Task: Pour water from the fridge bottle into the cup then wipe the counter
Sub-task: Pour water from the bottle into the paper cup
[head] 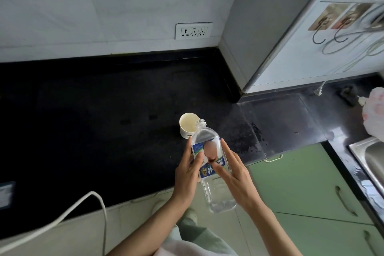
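A clear plastic water bottle with a blue and white label has no cap and is tilted, its mouth over the rim of a white paper cup. The cup stands upright on the black counter. My left hand grips the bottle's left side, thumb on the label. My right hand holds the right side, its index finger along the bottle and its thumb on the label. A little water lies in the bottle's lower end. I cannot see any stream of water.
Wet spots speckle the counter right of the cup. A steel sink and a plastic bag are at the far right. A white cable hangs over the counter's front edge. A wall socket is behind. Green cabinets are below.
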The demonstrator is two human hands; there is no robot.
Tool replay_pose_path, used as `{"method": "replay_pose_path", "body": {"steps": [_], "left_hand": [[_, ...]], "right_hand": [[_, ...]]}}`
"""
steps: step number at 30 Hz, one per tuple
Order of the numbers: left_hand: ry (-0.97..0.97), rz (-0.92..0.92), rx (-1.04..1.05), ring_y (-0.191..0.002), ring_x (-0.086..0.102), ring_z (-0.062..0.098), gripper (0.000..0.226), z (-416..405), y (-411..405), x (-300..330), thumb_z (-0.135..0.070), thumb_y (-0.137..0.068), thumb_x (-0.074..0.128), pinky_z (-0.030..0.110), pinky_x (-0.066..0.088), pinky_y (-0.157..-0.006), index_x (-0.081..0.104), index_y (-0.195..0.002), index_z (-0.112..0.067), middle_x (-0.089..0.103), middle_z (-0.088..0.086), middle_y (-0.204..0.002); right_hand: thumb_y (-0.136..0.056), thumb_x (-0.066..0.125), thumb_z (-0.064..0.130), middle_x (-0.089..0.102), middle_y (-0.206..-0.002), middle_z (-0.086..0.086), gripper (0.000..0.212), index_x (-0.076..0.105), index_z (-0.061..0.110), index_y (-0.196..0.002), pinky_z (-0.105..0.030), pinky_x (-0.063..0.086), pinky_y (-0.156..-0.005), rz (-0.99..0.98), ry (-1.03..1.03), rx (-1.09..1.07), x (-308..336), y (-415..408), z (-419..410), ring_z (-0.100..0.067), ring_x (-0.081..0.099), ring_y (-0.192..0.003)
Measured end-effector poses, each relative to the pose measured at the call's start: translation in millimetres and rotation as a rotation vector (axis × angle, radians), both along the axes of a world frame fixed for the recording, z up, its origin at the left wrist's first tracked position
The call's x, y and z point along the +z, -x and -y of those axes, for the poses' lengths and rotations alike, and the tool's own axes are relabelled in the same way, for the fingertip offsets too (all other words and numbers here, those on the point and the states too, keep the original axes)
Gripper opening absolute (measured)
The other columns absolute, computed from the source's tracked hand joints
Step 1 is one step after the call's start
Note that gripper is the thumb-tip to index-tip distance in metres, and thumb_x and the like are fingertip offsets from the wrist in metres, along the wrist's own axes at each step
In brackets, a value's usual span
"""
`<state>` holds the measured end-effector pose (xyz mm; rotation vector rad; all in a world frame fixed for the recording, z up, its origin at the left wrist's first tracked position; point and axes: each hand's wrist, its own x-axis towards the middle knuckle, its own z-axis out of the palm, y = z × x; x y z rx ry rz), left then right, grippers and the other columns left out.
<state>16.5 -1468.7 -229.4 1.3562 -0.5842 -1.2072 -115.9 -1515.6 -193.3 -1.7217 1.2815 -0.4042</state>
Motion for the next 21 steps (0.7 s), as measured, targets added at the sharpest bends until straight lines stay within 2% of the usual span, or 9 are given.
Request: {"method": "replay_pose_path", "body": {"steps": [6,12,16,21], "left_hand": [[-0.022,-0.024,0.003,-0.112,0.064,0.011,0.048,-0.8,0.3,-0.4,-0.034,-0.098,0.052,0.048,0.052,-0.095,0.036,-0.141,-0.051,0.066,-0.006,-0.125],[-0.044,-0.06,0.01,-0.11,0.065,0.009,0.048,-0.7,0.1,-1.6,-0.036,-0.098,0.052,0.042,0.055,-0.092,0.036,-0.14,-0.052,0.064,-0.007,-0.126],[-0.056,-0.086,0.002,-0.109,0.065,0.009,0.048,-1.2,-0.5,0.0,-0.035,-0.098,0.051,0.036,0.058,-0.085,0.035,-0.141,-0.052,0.064,-0.008,-0.126],[-0.084,-0.097,-0.009,-0.108,0.066,0.009,0.049,-2.4,-2.9,2.0,-0.039,-0.097,0.052,0.044,0.057,-0.087,0.033,-0.14,-0.054,0.066,-0.008,-0.123]], "right_hand": [[-0.089,0.057,0.045,0.043,-0.131,0.025,0.064,0.023,0.051,-0.143,0.006,0.029,-0.082,-0.023,-0.019,-0.001,-0.5,-0.3,0.2,0.027,0.037,-0.113],[-0.092,0.057,0.04,0.045,-0.133,0.019,0.063,0.025,0.047,-0.145,0.005,0.031,-0.081,-0.023,-0.03,-0.001,-1.4,0.5,1.0,0.025,0.038,-0.113],[-0.092,0.057,0.042,0.044,-0.131,0.023,0.061,0.022,0.055,-0.14,0.005,0.032,-0.082,-0.029,-0.035,0.001,-2.1,0.5,1.7,0.026,0.038,-0.112],[-0.091,0.057,0.043,0.045,-0.133,0.021,0.061,0.025,0.053,-0.143,0.006,0.031,-0.082,-0.03,-0.045,-0.01,-3.5,-0.6,1.0,0.021,0.041,-0.114]]}}
